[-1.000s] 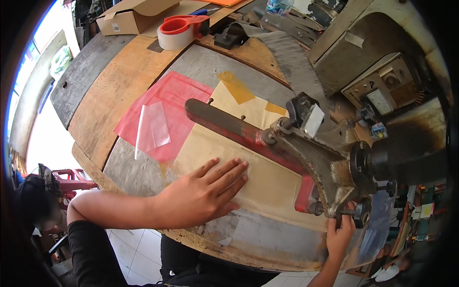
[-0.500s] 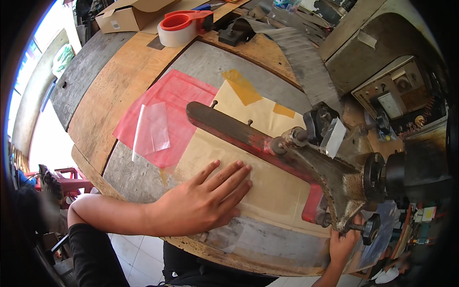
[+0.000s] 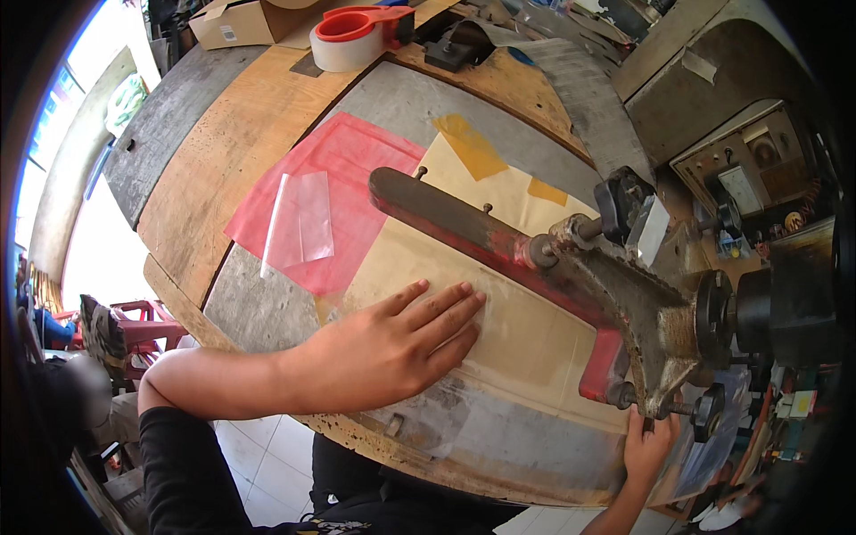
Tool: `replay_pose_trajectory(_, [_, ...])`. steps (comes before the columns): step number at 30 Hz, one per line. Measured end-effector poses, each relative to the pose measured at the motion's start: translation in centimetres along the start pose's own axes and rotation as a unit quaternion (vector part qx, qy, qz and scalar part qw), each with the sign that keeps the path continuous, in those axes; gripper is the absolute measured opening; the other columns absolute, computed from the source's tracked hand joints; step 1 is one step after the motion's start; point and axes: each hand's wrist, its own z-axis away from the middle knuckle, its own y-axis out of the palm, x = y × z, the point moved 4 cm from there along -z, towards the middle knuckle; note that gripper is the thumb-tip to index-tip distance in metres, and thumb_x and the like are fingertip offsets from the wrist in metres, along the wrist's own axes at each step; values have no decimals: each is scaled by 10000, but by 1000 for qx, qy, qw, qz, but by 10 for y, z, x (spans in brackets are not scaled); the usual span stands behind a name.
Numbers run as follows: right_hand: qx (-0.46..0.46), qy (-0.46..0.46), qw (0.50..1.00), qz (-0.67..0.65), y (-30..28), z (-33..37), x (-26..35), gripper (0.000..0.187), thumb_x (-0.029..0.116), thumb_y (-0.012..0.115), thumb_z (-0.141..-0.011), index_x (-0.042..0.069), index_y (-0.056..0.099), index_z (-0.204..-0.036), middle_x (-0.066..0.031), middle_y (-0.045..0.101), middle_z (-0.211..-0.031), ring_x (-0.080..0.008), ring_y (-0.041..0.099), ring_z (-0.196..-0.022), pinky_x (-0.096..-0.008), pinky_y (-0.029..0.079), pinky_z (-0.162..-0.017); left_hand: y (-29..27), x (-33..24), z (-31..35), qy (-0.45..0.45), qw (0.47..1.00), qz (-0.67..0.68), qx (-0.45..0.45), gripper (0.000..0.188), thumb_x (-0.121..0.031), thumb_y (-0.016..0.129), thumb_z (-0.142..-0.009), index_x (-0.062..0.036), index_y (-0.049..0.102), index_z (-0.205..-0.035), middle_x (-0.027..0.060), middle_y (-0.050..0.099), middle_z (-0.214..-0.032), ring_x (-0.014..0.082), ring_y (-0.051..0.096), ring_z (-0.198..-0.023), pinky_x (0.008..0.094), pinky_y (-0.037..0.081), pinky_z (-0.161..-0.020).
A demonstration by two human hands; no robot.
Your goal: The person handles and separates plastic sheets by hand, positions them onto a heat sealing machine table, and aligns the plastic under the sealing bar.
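My left hand lies flat, fingers stretched out, on a tan sheet spread over the grey work surface. Above the sheet runs the long dark metal arm of a machine, with red paint along its side. At the lower right, my right hand is closed beside the machine's lower black knob; its fingers are partly hidden, and what they hold is unclear. A red translucent sheet lies left of the tan one, with a small clear plastic piece on it.
Amber tape pieces sit at the tan sheet's far edge. Farther back are a red tape dispenser and a cardboard box. A control panel with a dial stands at the right. Red plastic stools are at the left.
The whole view has shifted, so the table and machine appear slightly higher and farther right. Both hands keep about the same places relative to the sheet and machine.
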Motion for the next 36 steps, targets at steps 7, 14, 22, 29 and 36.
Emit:
replay_pose_trajectory(7, [-74,-117,990,15,5,-7,-13,317,27,736,-944,-73,677,-1238,-301,578,-1460,-485,529,-1391,-482,413,-1144,-7,5,-2,-16,994,102,-25,486,-196,714,-894,39,636,-1312,230,552,-1535,347,560,-1429,480,528,-1136])
replay_pose_trajectory(14, [-45,-130,991,-6,-1,-5,8,272,33,720,-956,-64,696,-1209,-290,608,-1411,-487,545,-1365,-487,422,-1129,-8,10,-2,-5,994,112,-6,600,-155,709,-783,46,630,-1343,223,545,-1547,352,530,-1457,491,497,-1174])
replay_pose_trajectory(22, [-51,-66,996,-34,-2,-6,5,276,35,713,-953,-53,699,-1214,-271,635,-1372,-484,586,-1307,-490,449,-1090,-7,11,0,-1,992,125,1,603,-200,717,-831,47,605,-1370,233,533,-1562,361,537,-1454,503,491,-1180])
replay_pose_trajectory(29, [-44,-132,990,10,-2,-7,8,278,37,713,-952,-63,695,-1211,-266,641,-1347,-468,603,-1280,-471,467,-1066,-7,5,0,20,997,68,16,658,-340,720,-890,30,574,-1414,255,531,-1552,395,539,-1445,510,500,-1170])
replay_pose_trajectory(36, [-84,-118,989,5,5,-8,-10,241,59,710,-977,-69,703,-1182,-265,646,-1330,-460,613,-1258,-465,472,-1055,-6,2,-1,19,1000,10,10,520,-235,629,-962,-24,585,-1436,229,541,-1550,358,573,-1414,470,553,-1113])
